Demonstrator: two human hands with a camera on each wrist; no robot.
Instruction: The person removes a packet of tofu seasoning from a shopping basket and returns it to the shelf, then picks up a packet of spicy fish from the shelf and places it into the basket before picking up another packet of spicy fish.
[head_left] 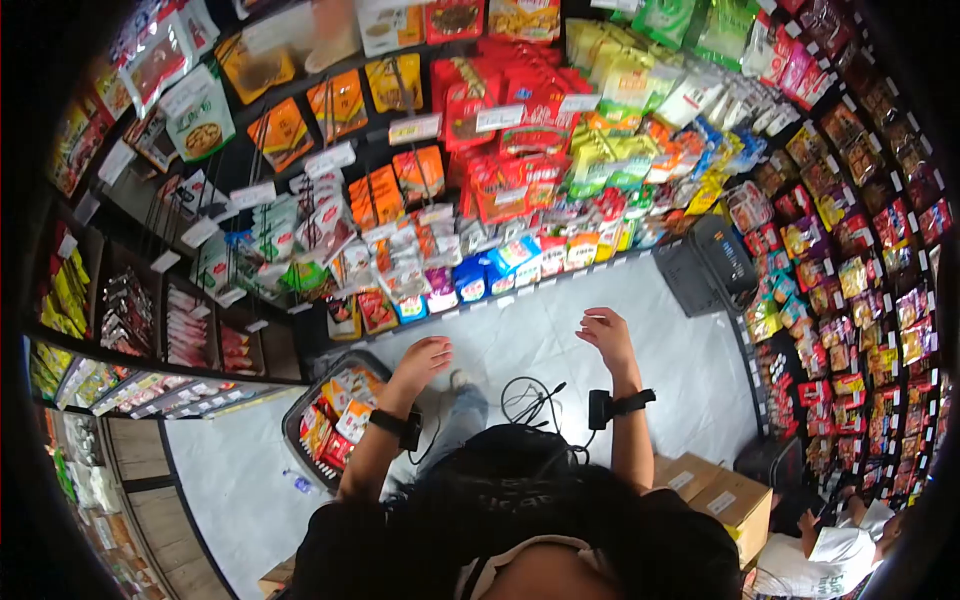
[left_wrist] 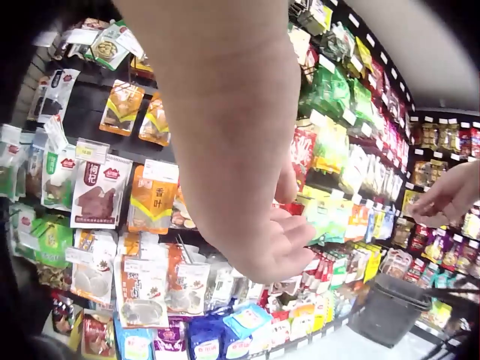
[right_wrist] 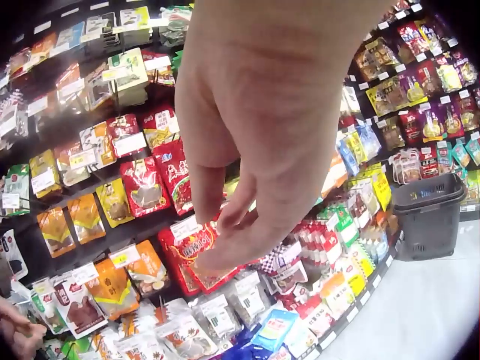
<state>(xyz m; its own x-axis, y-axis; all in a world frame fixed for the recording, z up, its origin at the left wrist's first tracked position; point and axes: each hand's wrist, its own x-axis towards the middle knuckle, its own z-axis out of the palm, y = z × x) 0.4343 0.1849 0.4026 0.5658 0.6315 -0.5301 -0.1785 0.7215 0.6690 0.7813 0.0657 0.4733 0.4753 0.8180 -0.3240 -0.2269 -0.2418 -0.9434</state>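
**Two empty hands before a wall of snacks**

Both hands are raised in front of racks of hanging packets, and neither holds anything. The left hand [head_left: 425, 358] has its fingers loosely bent and slightly apart, touching nothing. The right hand [head_left: 605, 335] sits at 3 o'clock from it, well apart, with its fingers drooping in a relaxed curl. In the right wrist view its thumb and fingertips are close together but pinch nothing.

A filled basket [head_left: 292, 415] stands on the pale floor [head_left: 680, 370] at 8 o'clock from the left hand, crammed with red and orange packets. A row of blue packets [head_left: 470, 278] lines the lowest rail at 12 o'clock from that hand, with red packets [head_left: 510, 180] hanging higher up. A grey basket [head_left: 715, 265] stands at 2 o'clock from the right hand against the side rack. Cardboard boxes [head_left: 720, 500] lie at 5 o'clock, and a second person [head_left: 830, 555] crouches beyond them.
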